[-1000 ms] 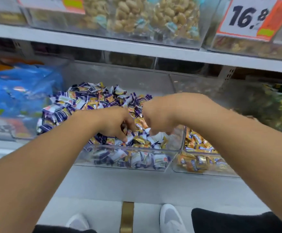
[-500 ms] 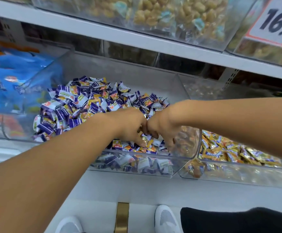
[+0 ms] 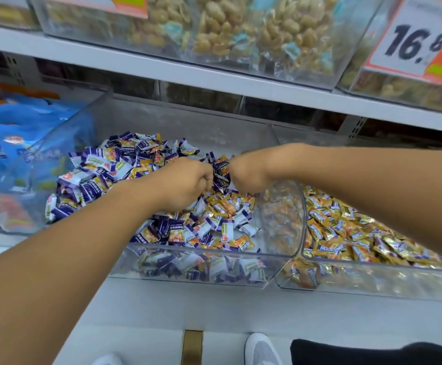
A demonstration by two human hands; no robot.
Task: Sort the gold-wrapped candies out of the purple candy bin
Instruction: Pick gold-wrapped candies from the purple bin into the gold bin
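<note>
The clear purple candy bin (image 3: 201, 252) holds a heap of purple-and-white candies (image 3: 96, 167) with gold-wrapped candies (image 3: 230, 204) mixed in near its front right. My left hand (image 3: 185, 183) lies knuckles-up on the middle of the heap, fingers and thumb curled onto wrappers. My right hand (image 3: 248, 175) is right beside it, fingers curled down into the same spot. What the right hand holds is hidden under it. A purple candy (image 3: 219, 177) shows in the narrow gap between the two hands.
To the right, a second clear bin (image 3: 372, 280) is filled with gold candies (image 3: 359, 233). A bin of blue packets (image 3: 17, 143) stands on the left. A shelf (image 3: 214, 77) with snack bins and a price tag (image 3: 417, 40) hangs overhead. My shoe (image 3: 262, 349) is below.
Both hands have stayed together on the heap and shifted slightly toward the back of the bin. The view has swung to the right, showing more of the gold bin.
</note>
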